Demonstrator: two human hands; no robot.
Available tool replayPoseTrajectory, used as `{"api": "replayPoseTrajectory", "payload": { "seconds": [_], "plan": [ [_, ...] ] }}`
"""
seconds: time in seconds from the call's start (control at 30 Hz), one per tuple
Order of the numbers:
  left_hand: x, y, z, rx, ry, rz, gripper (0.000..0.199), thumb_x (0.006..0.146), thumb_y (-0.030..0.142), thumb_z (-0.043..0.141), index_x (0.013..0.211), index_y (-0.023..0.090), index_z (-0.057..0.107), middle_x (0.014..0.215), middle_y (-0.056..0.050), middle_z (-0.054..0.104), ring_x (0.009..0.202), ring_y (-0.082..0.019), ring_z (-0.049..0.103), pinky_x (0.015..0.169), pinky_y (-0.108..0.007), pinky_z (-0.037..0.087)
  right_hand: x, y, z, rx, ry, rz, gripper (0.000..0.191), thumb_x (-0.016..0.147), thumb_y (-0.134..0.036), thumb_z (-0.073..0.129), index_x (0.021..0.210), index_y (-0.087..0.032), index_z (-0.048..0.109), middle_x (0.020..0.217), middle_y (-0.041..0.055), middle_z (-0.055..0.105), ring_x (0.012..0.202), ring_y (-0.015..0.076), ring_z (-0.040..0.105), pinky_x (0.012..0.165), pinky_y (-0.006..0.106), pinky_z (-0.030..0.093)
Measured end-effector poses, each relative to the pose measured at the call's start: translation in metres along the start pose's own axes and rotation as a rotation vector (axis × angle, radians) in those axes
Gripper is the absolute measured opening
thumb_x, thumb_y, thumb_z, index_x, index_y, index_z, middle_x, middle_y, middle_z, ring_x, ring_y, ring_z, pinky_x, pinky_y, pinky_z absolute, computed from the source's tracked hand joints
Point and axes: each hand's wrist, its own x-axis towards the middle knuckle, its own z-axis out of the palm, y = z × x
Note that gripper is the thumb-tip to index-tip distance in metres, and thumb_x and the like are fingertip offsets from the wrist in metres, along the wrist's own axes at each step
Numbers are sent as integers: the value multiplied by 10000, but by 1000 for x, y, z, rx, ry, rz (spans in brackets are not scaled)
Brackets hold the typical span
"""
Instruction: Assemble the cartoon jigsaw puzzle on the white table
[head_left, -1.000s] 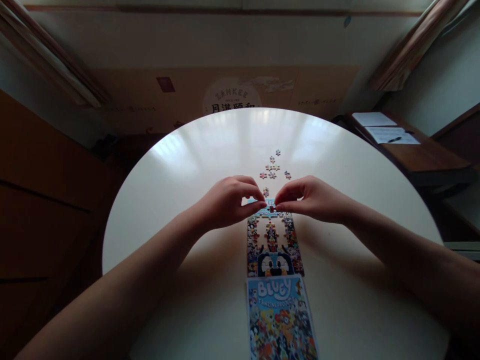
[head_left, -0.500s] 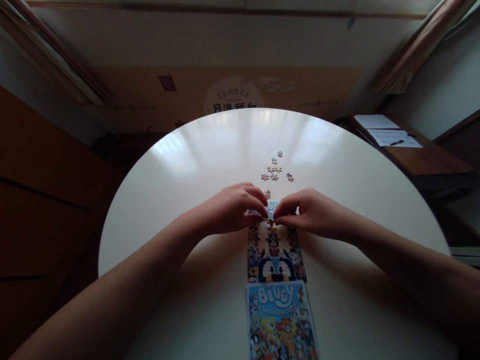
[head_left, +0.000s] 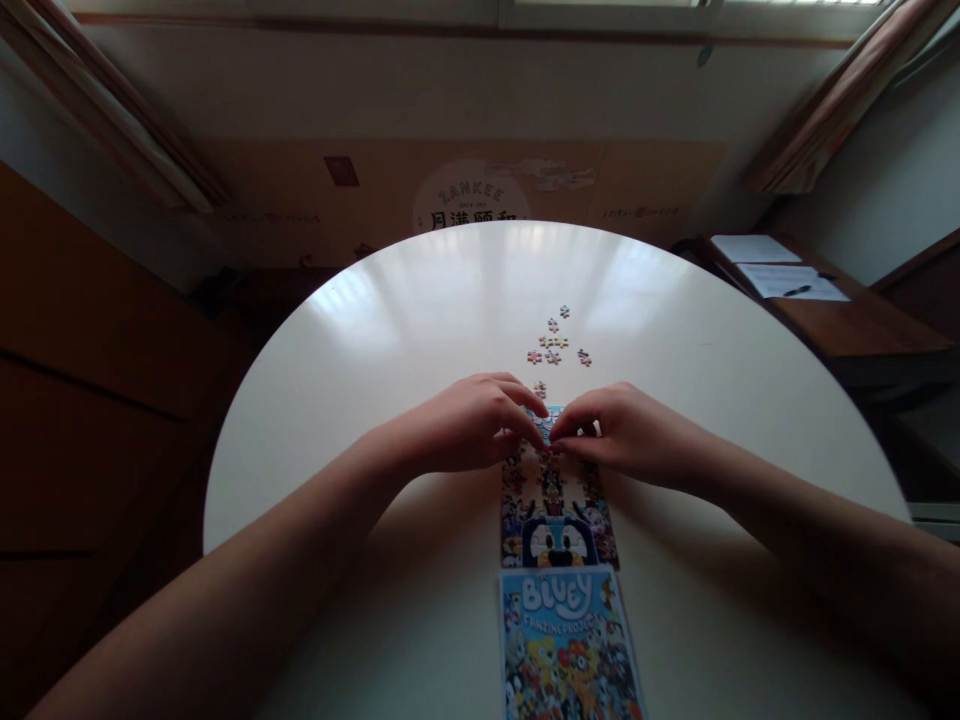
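Observation:
A partly assembled jigsaw puzzle (head_left: 559, 540) lies on the white table, with a blue cartoon dog's face at its near end and gaps farther up. Over its far part, my left hand (head_left: 487, 425) curves in with bent fingers, its index fingertip down at a small reddish puzzle piece (head_left: 547, 451). From the other side, my right hand (head_left: 619, 430) pinches at the same spot, thumb and index finger close together. The fingertips of both hands nearly meet and hide most of the piece. Below the puzzle is a printed picture sheet (head_left: 570, 640) reading "Bluey".
Several loose puzzle pieces (head_left: 553, 356) are scattered beyond the hands, one piece (head_left: 540, 389) close to the puzzle's far edge. The round white table (head_left: 315, 400) has a curved rim. At the right, a wooden desk (head_left: 847, 325) bears papers (head_left: 795, 282) and a pen.
My left index finger has moved right and slightly down, over the reddish piece. My right hand stays nearly in place. The whole view has shifted slightly.

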Motion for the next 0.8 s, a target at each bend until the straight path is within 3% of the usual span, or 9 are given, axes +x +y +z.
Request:
{"api": "replayPoseTrajectory", "payload": {
  "seconds": [0.4,0.8],
  "plan": [
    [0,-1,1,24,0,-22,329,834,91,646,984,339,802,1177,-19,725,1087,-214,638,965,-413,519,-3,10,-11,-211,-28,-136,155,860,-230,661,902,-291,798,852,-3,745,755,152,661,678,292,470],
    [-1,-3,2,25,-19,-29,370,817,60,627,983,339,803,1189,-7,719,1094,-200,635,984,-393,511,-2,12,-7,-232,-43,-190,177,876,-245,669,962,-333,798,890,-21,748,779,143,671,683,276,461]
  ]
}}
